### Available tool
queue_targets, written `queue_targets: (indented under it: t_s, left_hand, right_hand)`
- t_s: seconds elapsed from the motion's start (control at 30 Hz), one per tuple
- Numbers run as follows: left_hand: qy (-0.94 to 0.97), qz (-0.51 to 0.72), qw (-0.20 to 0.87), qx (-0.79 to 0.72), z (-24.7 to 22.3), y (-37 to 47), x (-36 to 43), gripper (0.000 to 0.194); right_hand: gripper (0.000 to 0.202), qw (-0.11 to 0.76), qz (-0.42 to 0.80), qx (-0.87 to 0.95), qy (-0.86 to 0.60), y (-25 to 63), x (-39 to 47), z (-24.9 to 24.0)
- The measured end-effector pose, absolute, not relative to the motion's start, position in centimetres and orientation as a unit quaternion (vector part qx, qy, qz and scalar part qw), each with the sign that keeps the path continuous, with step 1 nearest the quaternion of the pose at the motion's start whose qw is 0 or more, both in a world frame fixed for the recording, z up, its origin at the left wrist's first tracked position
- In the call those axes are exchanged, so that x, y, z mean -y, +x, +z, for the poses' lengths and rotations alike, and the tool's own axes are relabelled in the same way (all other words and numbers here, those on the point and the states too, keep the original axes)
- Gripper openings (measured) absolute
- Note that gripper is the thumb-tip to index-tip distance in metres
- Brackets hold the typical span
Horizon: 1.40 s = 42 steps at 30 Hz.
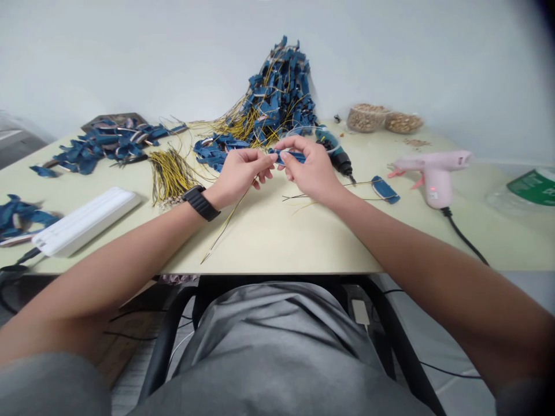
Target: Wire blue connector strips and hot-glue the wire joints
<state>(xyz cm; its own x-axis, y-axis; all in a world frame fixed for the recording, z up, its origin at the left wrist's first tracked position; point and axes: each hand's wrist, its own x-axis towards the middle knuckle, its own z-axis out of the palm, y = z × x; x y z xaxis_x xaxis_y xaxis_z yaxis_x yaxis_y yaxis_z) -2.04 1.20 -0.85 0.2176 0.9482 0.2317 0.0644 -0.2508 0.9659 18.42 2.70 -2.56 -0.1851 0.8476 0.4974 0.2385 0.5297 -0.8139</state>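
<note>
My left hand (238, 176) pinches a thin yellow-and-black wire (229, 218), whose lower end trails toward the table's front edge. Meeting it fingertip to fingertip, my right hand (313, 173) grips a small blue strip-like piece (297, 156); fingers partly hide it. Whether the wire is joined to that piece I cannot tell. Right of my right hand lies another blue piece (385, 190) with dark wires running from it. A bundle of yellow and black wires (170, 173) rests beyond my left wrist.
At the back rises a tall heap of wired blue pieces (280, 95); more blue pieces (102, 143) lie left. A green power drill (336, 151) sits behind my right hand. Right are a pink glue gun (437, 176) and a clear container (531, 193). A white power strip (87, 221) is left.
</note>
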Motion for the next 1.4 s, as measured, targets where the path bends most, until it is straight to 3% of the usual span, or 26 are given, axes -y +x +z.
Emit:
queue_targets:
  t_s: [0.23,0.5,0.7,1.0,1.27,1.4]
  left_hand:
    - [0.634,0.537,0.401,-0.387,-1.1,-1.6,-1.2,0.054]
    - [0.616,0.536,0.430,-0.385,-1.0,-1.4,-1.2,0.036]
    - [0.616,0.535,0.440,-0.375,-0.9,-1.3,-1.3,0.041]
    - [0.613,0.535,0.447,-0.373,-1.4,-1.4,-1.8,0.041]
    - [0.643,0.533,0.415,-0.362,-2.7,-1.7,-3.0,0.049]
    - [0.641,0.537,0.407,-0.367,-2.7,-1.8,-2.9,0.041]
  right_hand:
    - [0.008,0.515,0.352,0.682,-0.381,18.3,-2.3,-2.0]
    - [0.007,0.520,0.361,0.679,-0.372,18.4,-2.2,-2.0]
    - [0.018,0.524,0.373,0.671,-0.369,18.1,-1.8,-1.6]
    - [0.008,0.511,0.378,0.672,-0.380,18.2,-2.3,-2.2]
    - [0.034,0.523,0.361,0.658,-0.405,18.3,-3.4,-3.1]
    - [0.031,0.531,0.389,0.637,-0.402,18.2,-3.1,-2.8]
